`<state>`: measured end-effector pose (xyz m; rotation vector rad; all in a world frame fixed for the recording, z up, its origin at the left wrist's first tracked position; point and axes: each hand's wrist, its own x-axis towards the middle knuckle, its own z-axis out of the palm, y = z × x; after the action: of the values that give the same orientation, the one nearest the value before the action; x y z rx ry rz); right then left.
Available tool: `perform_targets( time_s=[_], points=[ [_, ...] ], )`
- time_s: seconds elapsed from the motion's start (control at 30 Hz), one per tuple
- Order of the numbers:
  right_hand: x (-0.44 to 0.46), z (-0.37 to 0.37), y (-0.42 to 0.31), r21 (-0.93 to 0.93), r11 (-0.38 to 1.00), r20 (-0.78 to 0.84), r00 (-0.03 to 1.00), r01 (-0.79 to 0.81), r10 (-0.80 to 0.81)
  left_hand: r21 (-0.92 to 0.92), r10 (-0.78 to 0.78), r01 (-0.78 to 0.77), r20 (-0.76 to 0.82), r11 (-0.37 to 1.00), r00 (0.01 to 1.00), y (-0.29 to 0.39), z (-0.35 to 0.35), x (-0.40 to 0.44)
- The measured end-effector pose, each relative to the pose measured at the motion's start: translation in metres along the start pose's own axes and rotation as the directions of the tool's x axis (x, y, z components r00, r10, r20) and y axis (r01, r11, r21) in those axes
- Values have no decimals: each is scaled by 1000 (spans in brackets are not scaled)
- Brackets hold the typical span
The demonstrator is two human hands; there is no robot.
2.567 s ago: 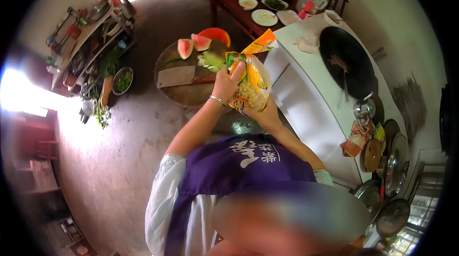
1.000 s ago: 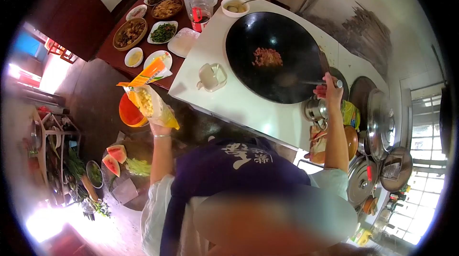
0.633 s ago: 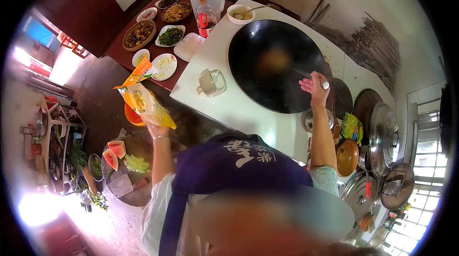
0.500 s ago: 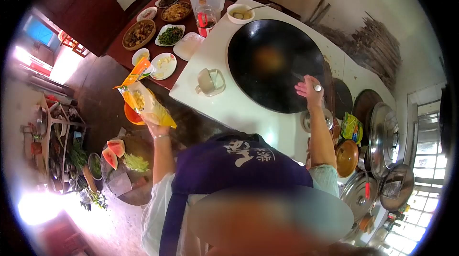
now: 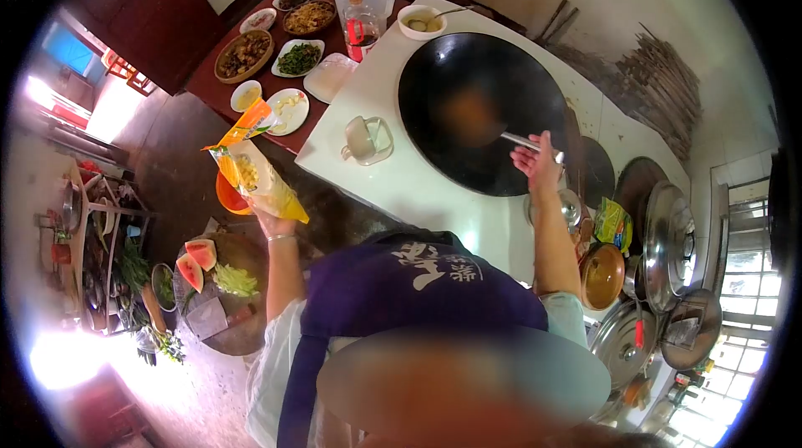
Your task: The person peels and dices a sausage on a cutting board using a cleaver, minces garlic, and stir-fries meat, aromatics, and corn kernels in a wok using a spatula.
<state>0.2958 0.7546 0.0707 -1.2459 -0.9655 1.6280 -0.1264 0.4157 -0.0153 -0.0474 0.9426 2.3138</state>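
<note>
My left hand [image 5: 274, 224] is closed around the lower part of a yellow and orange seasoning bag [image 5: 269, 184]. The bag's top is open, and its printed front shows pale yellow pieces. In my right hand [image 5: 540, 164] is the metal handle of a cooking utensil [image 5: 516, 140]; its far end reaches into the large black wok [image 5: 451, 63], and I cannot make out its head. Something brownish-orange [image 5: 469, 116] lies blurred in the wok's middle. An orange bowl [image 5: 229, 196] shows partly behind the bag.
A white bowl with a spoon [image 5: 422, 22] and a lidded seasoning box [image 5: 368, 140] stand on the white stove top [image 5: 334, 145]. Several filled dishes and a bottle [image 5: 360, 30] crowd the red table [image 5: 200, 83]. Watermelon slices [image 5: 194, 264] lie lower left. Metal lids [image 5: 668, 231] stand right.
The utensil's handle has swung lower and shows more of its length in the wok. My right hand has shifted slightly and turned. The bag in my left hand has barely moved.
</note>
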Motion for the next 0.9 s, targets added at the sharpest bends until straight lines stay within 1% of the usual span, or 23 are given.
perform_targets(
  time_s=[0.03, 0.07, 0.13, 0.2, 0.27, 0.37, 0.47, 0.53, 0.57, 0.6, 0.63, 0.7, 0.73, 0.8, 0.83, 0.9],
  points=[
    [2, 10, 13, 86, 996, 7, 999, 36, -36, 63, 21, -23, 45, 998, 999, 3, 4, 1],
    [3, 16, 21, 172, 983, 11, 997, 70, -73, 11, 10, -10, 5, 1000, 1000, 5, 7, 0],
    [-2, 12, 12, 88, 993, 34, 996, 74, -78, -100, -15, 7, -78, 995, 997, 10, 37, -13],
    [-17, 0, -13, -18, 997, 29, 997, 79, -78, -97, -27, 20, -67, 995, 997, 12, 29, -12],
    [-31, -21, -38, -61, 998, 0, 1000, -1, 1, -97, -33, 28, -57, 995, 998, 12, 19, -8],
    [-42, -25, -43, -55, 998, -14, 1000, -4, 4, -109, -20, 13, -66, 994, 998, 13, 8, -6],
    [-29, 12, -8, 103, 995, -38, 999, 3, 1, -114, -12, 1, -93, 993, 996, 15, 10, -3],
    [-5, 31, 24, 240, 966, -4, 995, 101, -103, -90, -13, 2, -115, 996, 993, 18, 8, 3],
    [9, 36, 33, 241, 963, 16, 992, 120, -128, -123, -11, 11, 1, 992, 1000, 19, 1, 5],
    [13, 42, 32, 225, 965, 4, 991, 131, -135, -154, -7, 25, 119, 988, 993, 20, -4, 5],
    [17, 46, 29, 208, 967, -9, 989, 145, -146, -185, 1, 44, 236, 982, 972, 21, -7, 7],
    [27, 41, 19, 130, 981, -6, 990, 143, -144, -169, 0, 17, 99, 986, 995, 22, 0, 10],
    [20, 39, 4, 8, 989, -30, 988, 149, -148, -160, -1, 6, 27, 987, 1000, 24, 7, 9],
    [0, 29, -33, -268, 955, -22, 990, 131, -142, -172, 12, -11, 5, 985, 1000, 28, 13, 12],
    [-14, 25, -53, -332, 935, -34, 989, 125, -144, -176, 17, -18, -9, 984, 1000, 29, 12, 13],
    [-40, 17, -88, -455, 885, -59, 987, 105, -148, -210, 11, -3, 38, 978, 999, 29, 5, 16]
  ],
)
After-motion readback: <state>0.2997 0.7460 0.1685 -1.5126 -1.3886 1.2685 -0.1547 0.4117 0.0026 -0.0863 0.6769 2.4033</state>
